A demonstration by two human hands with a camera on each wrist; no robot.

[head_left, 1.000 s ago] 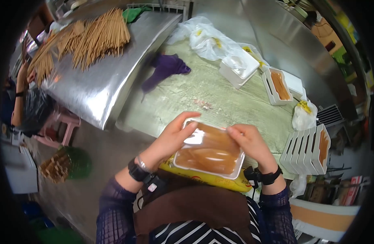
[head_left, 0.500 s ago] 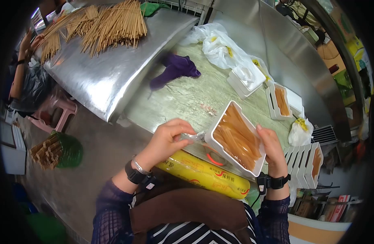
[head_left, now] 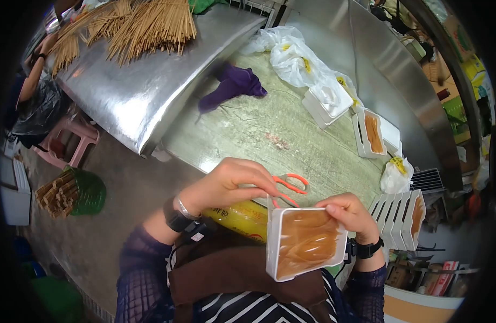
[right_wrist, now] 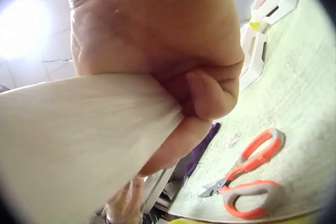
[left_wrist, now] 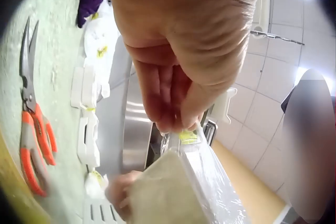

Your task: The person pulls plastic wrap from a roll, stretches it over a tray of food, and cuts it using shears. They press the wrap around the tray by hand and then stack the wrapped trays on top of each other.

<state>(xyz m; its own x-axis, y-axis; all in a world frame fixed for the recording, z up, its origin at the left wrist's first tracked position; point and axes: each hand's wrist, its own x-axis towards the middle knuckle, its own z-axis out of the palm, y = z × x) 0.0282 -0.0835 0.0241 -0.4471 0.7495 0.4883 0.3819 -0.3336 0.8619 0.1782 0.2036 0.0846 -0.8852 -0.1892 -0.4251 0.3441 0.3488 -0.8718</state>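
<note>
A white tray (head_left: 273, 250) of glossy brown strips (head_left: 307, 237), covered with clear film, is tilted in front of the apron. My right hand (head_left: 350, 212) grips its right side, thumb over the rim. At the opposite side, my left hand (head_left: 242, 180) pinches the cling film (left_wrist: 218, 184) between thumb and fingertips. The left wrist view shows the film stretching down from those fingertips beside the tray's pale underside. Scissors (left_wrist: 30, 100) with orange and grey handles lie on the green tabletop near both hands. Partly hidden behind the tray is a yellow cling film roll (head_left: 240, 220).
Filled trays (head_left: 401, 220) stand stacked at the right edge, with another tray (head_left: 369, 134) farther back. White tubs (head_left: 326, 107), plastic bags (head_left: 291, 54) and a purple cloth (head_left: 234, 89) lie across the far side. Wooden sticks (head_left: 151, 29) cover the metal table at left.
Both hands first held the tray by its sides. The left hand then moved to a strip of film at its edge, while the right hand turned and lowered the tray, uncovering the scissors.
</note>
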